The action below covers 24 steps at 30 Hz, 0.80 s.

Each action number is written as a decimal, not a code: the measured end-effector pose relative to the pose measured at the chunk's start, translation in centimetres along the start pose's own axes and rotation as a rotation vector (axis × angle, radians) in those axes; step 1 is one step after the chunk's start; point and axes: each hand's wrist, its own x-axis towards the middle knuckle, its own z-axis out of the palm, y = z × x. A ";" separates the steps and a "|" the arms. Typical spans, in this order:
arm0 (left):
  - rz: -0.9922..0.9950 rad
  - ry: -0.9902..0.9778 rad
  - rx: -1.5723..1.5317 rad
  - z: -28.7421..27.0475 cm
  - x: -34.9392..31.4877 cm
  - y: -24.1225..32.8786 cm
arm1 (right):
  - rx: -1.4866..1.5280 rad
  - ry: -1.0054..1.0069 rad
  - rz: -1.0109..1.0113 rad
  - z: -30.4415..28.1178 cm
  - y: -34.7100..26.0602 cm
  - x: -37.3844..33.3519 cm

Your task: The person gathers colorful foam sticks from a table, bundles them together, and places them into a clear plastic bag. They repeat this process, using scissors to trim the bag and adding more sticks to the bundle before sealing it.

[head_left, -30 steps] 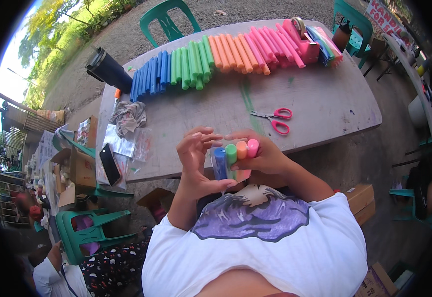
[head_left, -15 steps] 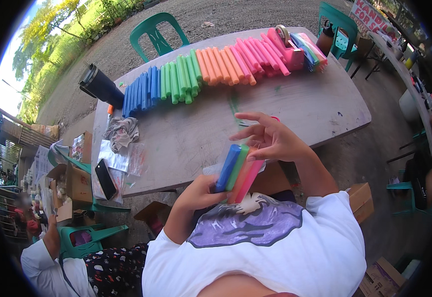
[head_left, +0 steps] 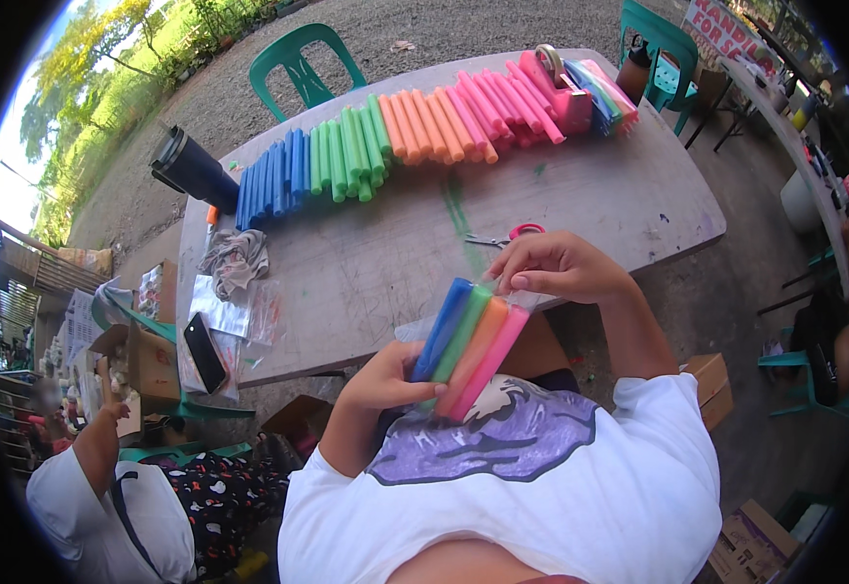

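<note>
Four-coloured wax candles (head_left: 468, 343), blue, green, orange and pink, lie side by side in a clear plastic bag in front of my chest. My left hand (head_left: 385, 380) grips the bag around its blue side, thumb across the lower front. At the upper end, the fingers of my right hand (head_left: 560, 265) pinch the bag's loose plastic edge. Beyond my hands, a pair of scissors (head_left: 526, 231) with red-pink handles rests on the table (head_left: 366, 263). Loose candles run along the far side in colour groups: blue (head_left: 273, 180), green (head_left: 349, 151), orange (head_left: 434, 127) and pink (head_left: 502, 102).
A pink tape dispenser (head_left: 572, 102) stands by bagged candles (head_left: 601, 95) at far right. On the left are a dark tumbler (head_left: 196, 165), a crumpled rag (head_left: 234, 263), clear bags (head_left: 225, 310) and a phone (head_left: 205, 352). Another person (head_left: 108, 487) sits at lower left.
My right hand's spread fingers have closed onto the plastic at the bag's upper end. The bagged candles have turned to show more of their flat front. The left hand keeps its grip.
</note>
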 end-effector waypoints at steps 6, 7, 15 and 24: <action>-0.081 0.002 -0.057 -0.7 -0.7 -1.3 | -0.122 -0.115 0.035 -0.1 -0.5 0.5; -0.088 0.014 -0.060 -0.6 -0.6 -1.1 | -0.163 -0.141 0.041 -0.3 -0.4 0.6; -0.129 0.057 0.053 -0.7 -0.7 -1.7 | -0.670 -0.013 -0.063 1.8 -1.8 0.4; -0.109 0.097 0.331 0.1 -0.1 -0.9 | -1.054 0.022 -0.014 2.9 -1.7 -0.7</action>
